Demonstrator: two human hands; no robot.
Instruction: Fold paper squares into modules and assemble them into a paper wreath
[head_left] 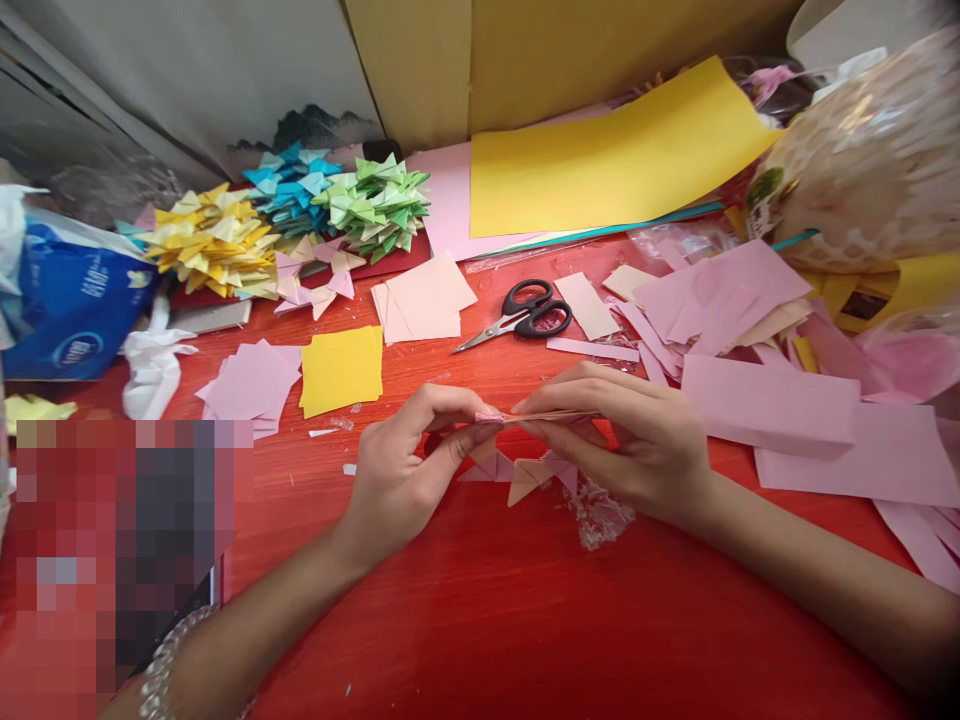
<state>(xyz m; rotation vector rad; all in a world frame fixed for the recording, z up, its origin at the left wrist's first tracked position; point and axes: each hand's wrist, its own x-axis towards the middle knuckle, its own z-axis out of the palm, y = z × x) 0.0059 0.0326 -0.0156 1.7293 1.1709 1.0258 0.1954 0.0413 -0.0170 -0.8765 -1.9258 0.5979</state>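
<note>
The red tabletop [480, 620] carries everything, and beyond the hands a big yellow sheet [607, 160] lies propped against the back wall, with loose pink sheets [772, 400] spread out to the right of the right hand. Further off past the left hand sit heaps of folded paper pieces, yellow [206, 240], blue [292, 180] and green [375, 200], and nearer to it a yellow square [341, 370] and a stack of pink squares [251, 385]. Black-handled scissors [525, 312] lie just beyond both hands, blades pointing left. The left hand [401, 470] and the right hand [637, 440] meet at the middle, each pinching one end of a small folded pink paper strip [525, 416] between thumb and fingertips; its long axis runs left to right, held just above the tabletop (seen nearly edge-on, so its folds are hard to read). Directly under the hands rest small folded triangles [525, 475], and a scrap of clear plastic [600, 515] lies just nearer the person; nothing stands between the hands.
</note>
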